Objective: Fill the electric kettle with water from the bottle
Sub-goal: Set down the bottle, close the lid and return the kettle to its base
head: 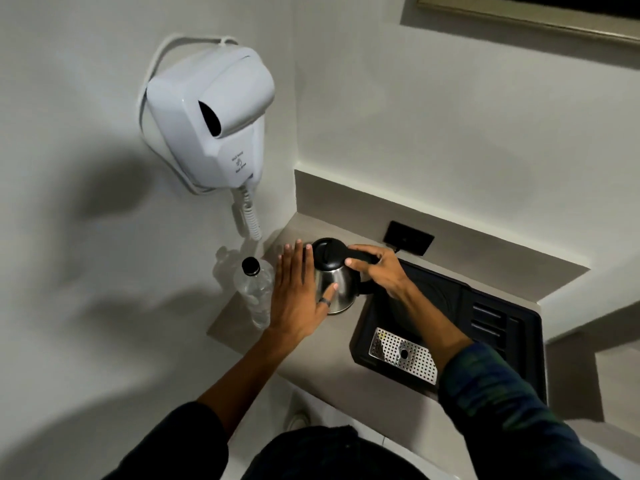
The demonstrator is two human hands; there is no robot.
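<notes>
A steel electric kettle (341, 282) with a black lid and black handle stands on the grey shelf, lid down. My right hand (381, 271) is wrapped around its handle. My left hand (298, 292) lies flat with fingers spread against the kettle's left side, thumb on the steel body. A clear plastic water bottle (254, 289) with a black cap stands upright just left of my left hand, cap on.
A black tray (491, 323) with a perforated metal drip grate (403, 355) sits right of the kettle. A dark wall socket (408, 237) is behind it. A white wall-mounted hair dryer (211, 119) with a coiled cord hangs above the bottle. The shelf (311, 358) edge is near me.
</notes>
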